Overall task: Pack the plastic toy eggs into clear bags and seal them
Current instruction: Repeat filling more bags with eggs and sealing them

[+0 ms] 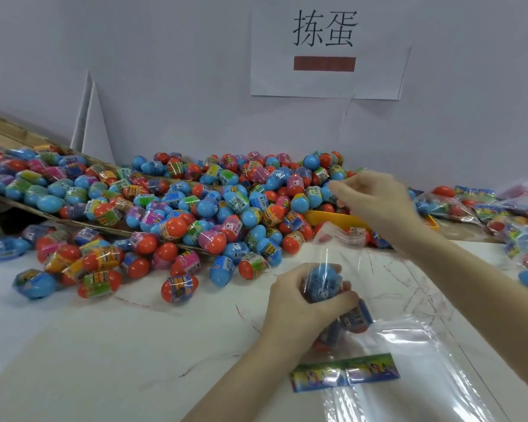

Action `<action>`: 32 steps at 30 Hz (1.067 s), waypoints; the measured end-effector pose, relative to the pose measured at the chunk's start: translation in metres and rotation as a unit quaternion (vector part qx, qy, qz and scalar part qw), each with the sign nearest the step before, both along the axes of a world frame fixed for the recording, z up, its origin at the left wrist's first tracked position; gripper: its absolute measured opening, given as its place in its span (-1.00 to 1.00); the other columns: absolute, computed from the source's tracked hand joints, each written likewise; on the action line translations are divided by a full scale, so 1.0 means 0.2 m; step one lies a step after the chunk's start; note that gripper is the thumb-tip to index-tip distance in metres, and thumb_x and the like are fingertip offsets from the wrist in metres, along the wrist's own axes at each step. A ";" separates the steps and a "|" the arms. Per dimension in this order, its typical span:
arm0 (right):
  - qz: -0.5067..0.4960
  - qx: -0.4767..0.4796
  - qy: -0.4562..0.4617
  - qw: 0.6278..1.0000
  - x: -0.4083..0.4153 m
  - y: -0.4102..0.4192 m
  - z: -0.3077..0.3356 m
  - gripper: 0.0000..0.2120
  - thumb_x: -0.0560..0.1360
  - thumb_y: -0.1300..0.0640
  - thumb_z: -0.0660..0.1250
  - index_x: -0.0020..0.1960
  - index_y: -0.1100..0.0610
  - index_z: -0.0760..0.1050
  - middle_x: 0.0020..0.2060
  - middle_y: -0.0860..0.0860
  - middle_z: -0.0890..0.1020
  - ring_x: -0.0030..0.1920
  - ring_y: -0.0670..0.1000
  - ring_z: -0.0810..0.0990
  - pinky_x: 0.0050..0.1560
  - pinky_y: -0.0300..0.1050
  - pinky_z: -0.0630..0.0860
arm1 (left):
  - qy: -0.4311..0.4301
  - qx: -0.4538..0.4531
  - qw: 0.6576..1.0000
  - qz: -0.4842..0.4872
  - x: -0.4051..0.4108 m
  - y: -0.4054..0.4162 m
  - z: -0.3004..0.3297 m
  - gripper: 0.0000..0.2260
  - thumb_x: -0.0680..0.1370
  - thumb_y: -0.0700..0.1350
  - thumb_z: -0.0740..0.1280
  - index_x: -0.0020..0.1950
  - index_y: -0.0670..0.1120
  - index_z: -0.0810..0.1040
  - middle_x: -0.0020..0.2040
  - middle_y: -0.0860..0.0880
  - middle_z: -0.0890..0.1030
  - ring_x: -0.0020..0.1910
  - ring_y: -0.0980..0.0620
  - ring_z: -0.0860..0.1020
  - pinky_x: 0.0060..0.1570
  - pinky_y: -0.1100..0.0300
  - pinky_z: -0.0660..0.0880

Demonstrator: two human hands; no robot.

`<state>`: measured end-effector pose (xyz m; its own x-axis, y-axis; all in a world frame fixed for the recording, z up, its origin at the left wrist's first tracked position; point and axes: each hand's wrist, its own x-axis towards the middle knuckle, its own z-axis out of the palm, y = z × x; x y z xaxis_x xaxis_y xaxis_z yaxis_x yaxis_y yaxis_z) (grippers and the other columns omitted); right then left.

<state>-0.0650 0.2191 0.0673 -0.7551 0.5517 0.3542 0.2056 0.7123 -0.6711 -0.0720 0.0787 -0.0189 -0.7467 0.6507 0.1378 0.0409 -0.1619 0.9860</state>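
Eggs [177, 226] glossy plastic; bag [409, 300] clear, shiny film.

The heap of toy eggs [195, 205] spreads across the counter [104, 345] from nine o'clock to twelve, against the wall [165, 71]. Part of it lies on a tilted cardboard sheet [9, 129] at ten o'clock. A paper sign [326, 53] hangs on the wall at twelve. The left hand [299, 300] sits at the centre, its fingers around an egg [322, 284] inside a clear bag [409, 300] that stretches toward five o'clock. A printed card [345, 373] lies in the bag at six. The right hand [375, 196] hovers over the heap at one o'clock. Filled bags [485, 208] pile at three o'clock.
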 end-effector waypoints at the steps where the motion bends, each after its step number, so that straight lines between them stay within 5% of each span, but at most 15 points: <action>1: -0.011 0.019 -0.038 0.999 -0.08 0.02 -0.02 -0.78 0.49 -0.09 0.25 -0.16 0.06 0.46 -0.29 -0.03 0.55 -0.21 -0.04 0.52 -0.17 -0.13 0.46 | -0.008 0.002 1.000 -0.001 0.00 0.00 0.00 -0.76 0.35 -0.29 0.49 -0.12 0.01 0.59 -0.17 -0.01 0.69 -0.12 0.04 0.65 -0.09 0.17 0.60; 4: -0.020 0.002 -0.080 0.997 -0.26 0.04 -0.08 -0.56 0.48 -0.09 0.28 -0.06 0.33 0.56 -0.19 0.21 0.63 -0.13 0.19 0.59 -0.14 -0.01 0.52 | -0.036 -0.004 0.999 -0.012 0.00 0.00 0.00 -0.76 0.35 -0.28 0.50 -0.14 0.03 0.58 -0.16 0.02 0.69 -0.12 0.09 0.65 -0.10 0.21 0.59; 7: -0.041 -0.037 -0.057 0.997 -0.35 0.04 -0.12 -0.49 0.45 -0.11 0.33 0.08 0.36 0.53 -0.06 0.25 0.62 -0.06 0.17 0.59 -0.01 0.05 0.51 | -0.027 -0.022 0.999 -0.029 0.00 0.00 0.00 -0.76 0.34 -0.23 0.51 -0.14 0.06 0.57 -0.12 0.04 0.66 -0.12 0.15 0.64 -0.14 0.27 0.58; 11: -0.056 0.018 -0.075 0.995 -0.40 0.03 -0.15 -0.71 0.38 -0.03 0.41 -0.32 0.13 0.40 -0.43 0.00 0.45 -0.40 -0.06 0.40 -0.33 -0.10 0.43 | -0.020 -0.023 0.998 -0.046 0.01 0.00 0.01 -0.75 0.33 -0.20 0.52 -0.14 0.07 0.56 -0.13 0.10 0.65 -0.14 0.18 0.63 -0.19 0.32 0.57; 16: -0.049 -0.035 -0.043 0.997 -0.30 0.07 -0.14 -0.69 0.35 0.02 0.39 0.08 0.00 0.46 -0.11 -0.04 0.48 -0.13 -0.04 0.49 -0.21 -0.16 0.43 | -0.016 -0.019 0.998 -0.056 0.00 0.00 0.00 -0.69 0.31 -0.21 0.55 -0.06 0.08 0.58 -0.05 0.04 0.67 -0.02 0.10 0.63 0.01 0.15 0.58; 22: -0.033 -0.226 0.144 0.963 0.10 0.15 0.05 -0.97 0.38 0.14 0.38 -0.18 0.04 0.54 -0.19 -0.02 0.59 -0.06 0.02 0.54 -0.20 -0.22 0.39 | -0.069 0.014 0.994 -0.081 0.00 0.00 0.01 -0.64 0.28 -0.31 0.53 -0.01 -0.01 0.59 -0.03 -0.05 0.68 -0.03 0.06 0.64 -0.06 0.16 0.59; 25: 0.025 -0.227 0.160 0.960 0.31 0.06 0.06 -0.71 0.16 0.06 0.48 -0.14 0.03 0.52 -0.17 -0.02 0.62 -0.03 -0.01 0.56 -0.05 -0.15 0.38 | -0.086 0.023 0.992 -0.092 0.01 0.00 0.02 -0.64 0.28 -0.34 0.50 -0.01 -0.05 0.59 -0.05 -0.04 0.69 -0.03 0.05 0.65 -0.07 0.17 0.60; 27: 0.072 -0.224 0.153 0.960 0.40 -0.03 0.06 -0.56 0.01 -0.06 0.43 -0.14 0.04 0.51 -0.28 -0.10 0.65 -0.18 -0.16 0.59 -0.12 -0.29 0.43 | -0.081 0.023 0.991 -0.104 0.01 0.00 0.03 -0.63 0.28 -0.36 0.49 -0.02 -0.03 0.58 -0.08 0.04 0.69 -0.03 0.11 0.64 -0.07 0.20 0.59; 29: 0.108 -0.190 0.135 0.966 0.44 -0.10 0.03 -0.60 0.06 -0.08 0.40 -0.14 0.01 0.48 -0.34 -0.18 0.66 -0.30 -0.27 0.60 -0.35 -0.49 0.41 | -0.073 0.026 0.990 -0.121 0.02 -0.01 0.04 -0.62 0.27 -0.39 0.48 -0.04 -0.01 0.58 -0.13 0.10 0.69 -0.04 0.18 0.63 -0.08 0.23 0.59; 32: 0.089 -0.077 0.084 0.989 0.46 -0.13 0.01 -0.60 0.05 -0.23 0.34 -0.17 -0.11 0.45 -0.18 -0.35 0.59 -0.15 -0.39 0.53 -0.27 -0.58 0.33 | -0.062 0.033 0.990 -0.124 0.03 -0.01 0.05 -0.59 0.25 -0.42 0.48 -0.06 0.00 0.60 -0.15 0.12 0.69 -0.07 0.20 0.63 -0.14 0.28 0.58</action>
<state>0.0267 0.1925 0.0683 -0.7835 0.4718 0.4045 -0.0375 0.6138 -0.7886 -0.0655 0.0759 -0.0088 -0.5791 0.8086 0.1039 -0.1292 -0.2169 0.9676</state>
